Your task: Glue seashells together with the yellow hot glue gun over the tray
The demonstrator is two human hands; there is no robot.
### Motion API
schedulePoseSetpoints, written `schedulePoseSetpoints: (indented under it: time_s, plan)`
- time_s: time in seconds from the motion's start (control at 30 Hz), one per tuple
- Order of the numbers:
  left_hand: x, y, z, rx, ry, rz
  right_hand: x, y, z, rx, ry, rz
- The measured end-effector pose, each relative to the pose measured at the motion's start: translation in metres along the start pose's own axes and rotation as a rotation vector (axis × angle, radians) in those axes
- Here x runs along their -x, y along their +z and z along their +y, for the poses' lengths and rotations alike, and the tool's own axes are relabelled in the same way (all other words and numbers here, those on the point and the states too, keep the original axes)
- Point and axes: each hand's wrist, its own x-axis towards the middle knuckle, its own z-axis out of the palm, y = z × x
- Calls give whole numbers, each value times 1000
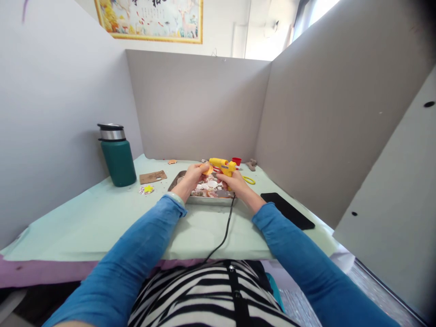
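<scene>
Pale grn tbl cover [200,227] w/ teal btl [119,162], brn card [150,177], metal tray [208,200], blk slab [287,210]

Yel glue gun [224,166], blk/wht-striped top [200,297]

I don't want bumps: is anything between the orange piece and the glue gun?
Nothing visible stands between the orange piece in the left hand and the glue gun in the right hand; the tray is below.

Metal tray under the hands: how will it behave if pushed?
The metal tray has shiny, straight walls, so it's probably stiff. It's low and wide, so likely hard to tip. The jumbled pieces inside look loose and may shift.
</scene>
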Motion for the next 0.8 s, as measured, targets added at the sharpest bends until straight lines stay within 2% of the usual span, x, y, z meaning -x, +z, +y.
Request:
schedulePoseSetpoints:
  time_s: [0.6,0.8]
  plan:
    - [2,2,4,16,-20,48,0,0,0,-20,10,-5]
    - [-1,0,1,29,-36,29,-2,0,4,-29,23,-21]
